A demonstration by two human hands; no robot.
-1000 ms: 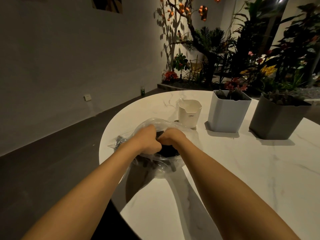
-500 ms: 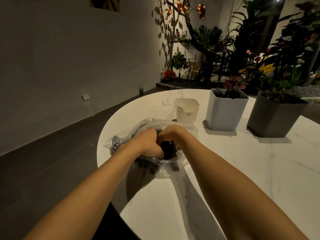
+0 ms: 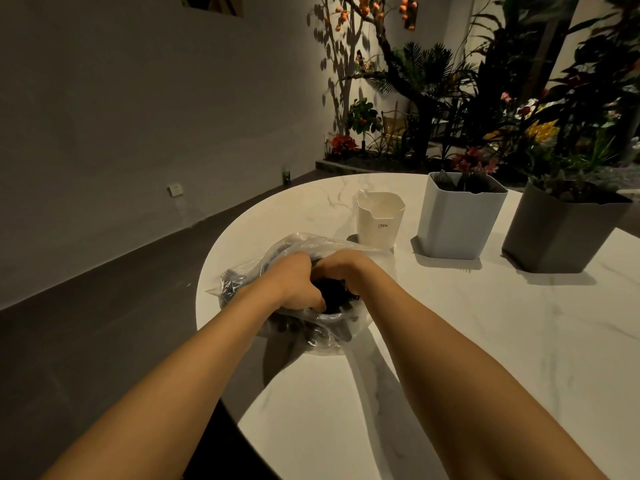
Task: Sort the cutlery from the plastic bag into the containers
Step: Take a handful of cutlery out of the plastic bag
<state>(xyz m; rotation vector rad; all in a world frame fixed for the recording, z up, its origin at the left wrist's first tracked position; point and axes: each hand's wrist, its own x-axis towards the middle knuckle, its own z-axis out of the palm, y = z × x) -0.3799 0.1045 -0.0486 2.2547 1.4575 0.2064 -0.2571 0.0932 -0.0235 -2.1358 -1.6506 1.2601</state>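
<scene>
A clear plastic bag (image 3: 242, 282) full of dark cutlery (image 3: 332, 292) lies near the left edge of the round white marble table (image 3: 485, 341). My left hand (image 3: 298, 285) and my right hand (image 3: 346, 268) both grip the bag's mouth with curled fingers, side by side, holding it apart over the dark contents. Behind the bag stand three containers: a small cream one (image 3: 379, 218), a pale grey-white one (image 3: 457, 216) and a dark grey one (image 3: 561, 233). Single cutlery pieces cannot be told apart inside the bag.
The table's curved edge runs close to the bag on the left, with dark floor below. Potted plants and flowers fill the back right behind the containers. Open marble surface lies to the right of my arms.
My hands have drawn slightly apart, widening the bag's mouth so more of the dark cutlery shows between them. The bag and containers stay in place.
</scene>
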